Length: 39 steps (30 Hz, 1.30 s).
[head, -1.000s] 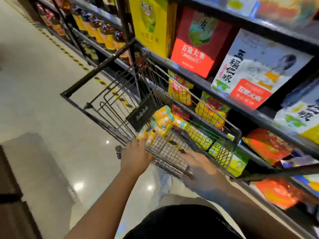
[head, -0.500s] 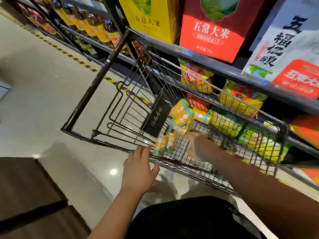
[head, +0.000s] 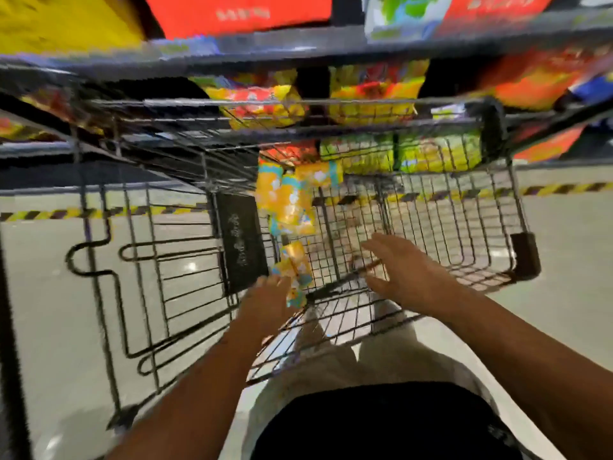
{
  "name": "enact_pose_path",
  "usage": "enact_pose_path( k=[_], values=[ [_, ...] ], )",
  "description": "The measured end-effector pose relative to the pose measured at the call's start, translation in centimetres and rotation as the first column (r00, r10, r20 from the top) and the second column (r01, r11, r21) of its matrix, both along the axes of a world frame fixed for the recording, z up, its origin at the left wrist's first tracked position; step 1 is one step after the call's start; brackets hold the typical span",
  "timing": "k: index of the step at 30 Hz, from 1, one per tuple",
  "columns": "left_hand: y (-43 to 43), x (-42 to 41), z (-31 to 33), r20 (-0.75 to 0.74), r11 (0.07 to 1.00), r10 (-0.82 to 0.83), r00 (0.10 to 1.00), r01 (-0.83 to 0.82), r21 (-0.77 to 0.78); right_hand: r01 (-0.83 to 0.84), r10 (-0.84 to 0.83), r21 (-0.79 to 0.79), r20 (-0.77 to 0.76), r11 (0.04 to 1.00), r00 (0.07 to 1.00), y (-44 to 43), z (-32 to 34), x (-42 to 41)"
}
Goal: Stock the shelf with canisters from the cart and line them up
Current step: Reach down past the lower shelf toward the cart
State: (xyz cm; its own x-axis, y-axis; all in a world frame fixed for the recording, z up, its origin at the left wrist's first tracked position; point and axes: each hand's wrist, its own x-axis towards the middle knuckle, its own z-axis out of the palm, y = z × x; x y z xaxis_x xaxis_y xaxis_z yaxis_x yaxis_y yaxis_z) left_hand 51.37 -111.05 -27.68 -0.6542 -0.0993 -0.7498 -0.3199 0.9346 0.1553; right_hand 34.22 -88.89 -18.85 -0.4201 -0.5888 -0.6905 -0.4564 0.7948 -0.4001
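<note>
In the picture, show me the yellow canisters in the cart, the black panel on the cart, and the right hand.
yellow canisters (head: 289, 207): head view, on the label of one in the pile.
black panel (head: 240, 242): head view, middle of its face.
right hand (head: 404, 272): head view, back of the hand.

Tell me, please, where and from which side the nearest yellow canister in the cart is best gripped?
Probably round the middle of the nearest yellow canister, coming down from above with the left hand: it lies on its side on the cart floor, its round flank up.
</note>
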Motion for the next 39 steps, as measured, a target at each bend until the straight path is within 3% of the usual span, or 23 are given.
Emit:
enact_pose_path(
  k=[3,6,8,14,18,22,27,35,39],
  values=[
    [-1.9,-1.6,-4.3,0.156,0.968,-0.246,0.957,0.235,0.084,0.059,-0.059,0.013,0.024,0.998,0.998,0.4,-1.3,2.0],
    [-1.4,-3.0,-7.4,0.103,0.871,-0.489,0.866,0.481,0.098,0.031,-0.033,0.051,0.039,0.998,0.999,-0.2,-3.6,3.2],
    [-0.9,-3.1,-9.0,0.086,0.823,-0.568,0.818,0.564,0.068,0.003,-0.009,0.089,0.066,0.996,0.998,-1.4,-5.5,3.1],
    [-0.7,-1.7,-12.7,0.047,0.797,-0.598,0.800,0.599,-0.080,-0.123,0.091,0.167,0.187,0.978,0.978,-6.8,-14.2,0.0],
    [-1.1,-0.7,-13.6,0.002,0.797,-0.600,0.800,0.597,-0.092,-0.120,0.043,0.258,0.285,0.959,0.958,-10.7,-21.9,-0.7],
    [-0.6,-0.2,-14.2,-0.022,0.800,-0.592,0.806,0.584,-0.134,0.048,-0.146,0.268,0.358,0.962,0.922,-13.3,-27.5,0.7],
    [0.1,0.4,-14.7,-0.055,0.759,-0.640,0.766,0.620,-0.197,0.293,-0.383,0.270,0.396,0.917,0.835,-15.0,-29.6,2.1],
    [-0.1,1.1,-15.5,-0.038,0.717,-0.681,0.732,0.655,-0.239,0.413,-0.451,0.182,0.351,0.892,0.820,-14.9,-30.6,3.2],
    [-0.5,0.2,-15.9,-0.078,0.704,-0.702,0.708,0.674,-0.225,0.624,-0.659,0.224,0.352,0.749,0.665,-13.1,-30.2,2.8]
  ],
)
